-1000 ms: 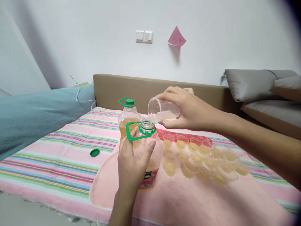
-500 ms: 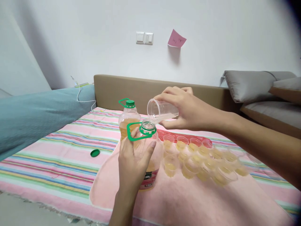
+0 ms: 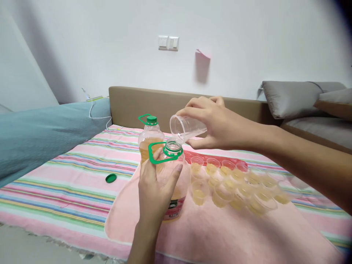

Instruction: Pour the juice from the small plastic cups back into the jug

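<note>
A clear plastic cup [image 3: 186, 128] is held tipped on its side by the right hand [image 3: 220, 123], with its mouth turned down and to the left, just above the open neck of a bottle [image 3: 172, 172]. The cup is gripped around its base end: the fingers [image 3: 196, 106] are curled over its upper side and the thumb is pressed along its underside, so that the rim juts out clear of the fingertips. A little pale liquid can be seen at the lower lip of the cup. The bottle is stood upright on a pink mat [image 3: 220, 234] and is clasped from the near side by the left hand [image 3: 155, 189], thumb on the right of the shoulder, fingers wrapped round the left below the green handle ring [image 3: 156, 152]. A second, capped bottle [image 3: 150, 137] is set just behind it. Many small cups of yellow liquid [image 3: 236, 185] are grouped on the mat to the right. A green cap [image 3: 111, 178] lies apart on the striped cloth [image 3: 68, 190].
</note>
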The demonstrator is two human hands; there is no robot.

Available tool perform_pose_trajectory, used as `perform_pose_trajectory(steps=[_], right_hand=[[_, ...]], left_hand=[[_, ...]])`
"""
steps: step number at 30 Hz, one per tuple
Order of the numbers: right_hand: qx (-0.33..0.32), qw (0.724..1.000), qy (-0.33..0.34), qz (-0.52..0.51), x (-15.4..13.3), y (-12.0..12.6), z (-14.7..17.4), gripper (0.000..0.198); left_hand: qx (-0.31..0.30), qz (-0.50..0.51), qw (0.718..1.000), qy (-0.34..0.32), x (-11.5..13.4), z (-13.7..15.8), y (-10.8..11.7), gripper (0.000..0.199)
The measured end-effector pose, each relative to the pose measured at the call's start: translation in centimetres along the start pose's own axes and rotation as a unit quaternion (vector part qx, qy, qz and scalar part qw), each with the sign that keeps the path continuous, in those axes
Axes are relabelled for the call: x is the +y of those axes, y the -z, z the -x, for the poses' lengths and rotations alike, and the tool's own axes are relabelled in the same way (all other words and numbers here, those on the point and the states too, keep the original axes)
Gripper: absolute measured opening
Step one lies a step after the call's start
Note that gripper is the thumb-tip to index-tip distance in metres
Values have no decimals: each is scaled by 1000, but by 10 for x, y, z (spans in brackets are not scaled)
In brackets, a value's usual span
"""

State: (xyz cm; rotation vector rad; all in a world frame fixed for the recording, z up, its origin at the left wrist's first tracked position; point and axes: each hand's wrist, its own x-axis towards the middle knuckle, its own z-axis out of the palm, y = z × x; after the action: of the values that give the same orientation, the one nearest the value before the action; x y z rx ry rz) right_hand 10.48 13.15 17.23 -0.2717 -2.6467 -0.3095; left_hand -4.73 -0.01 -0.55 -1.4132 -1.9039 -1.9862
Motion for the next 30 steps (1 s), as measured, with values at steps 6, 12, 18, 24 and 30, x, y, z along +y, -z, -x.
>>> perform_pose_trajectory(steps=[6,12,18,24,30], right_hand=[[-17,1000,17,15,-2,4,-3,47],[-28,998,38,35,-3,8,-7,48],[-26,998,53,35,-4,9,-11,44],[-25,996,74,46,-3,10,-14,42],[-37,994,74,69,-5,10,-17,46]], left_hand=[[6,-4,1000,12,1,1,-1,55],[-6,-14,1000,-5,-2,-1,0,55],[0,-8,1000,-4,0,0,-1,55],[1,-5,1000,-11,0,0,-1,56],[2,-12,1000,-10,-2,0,-1,53]])
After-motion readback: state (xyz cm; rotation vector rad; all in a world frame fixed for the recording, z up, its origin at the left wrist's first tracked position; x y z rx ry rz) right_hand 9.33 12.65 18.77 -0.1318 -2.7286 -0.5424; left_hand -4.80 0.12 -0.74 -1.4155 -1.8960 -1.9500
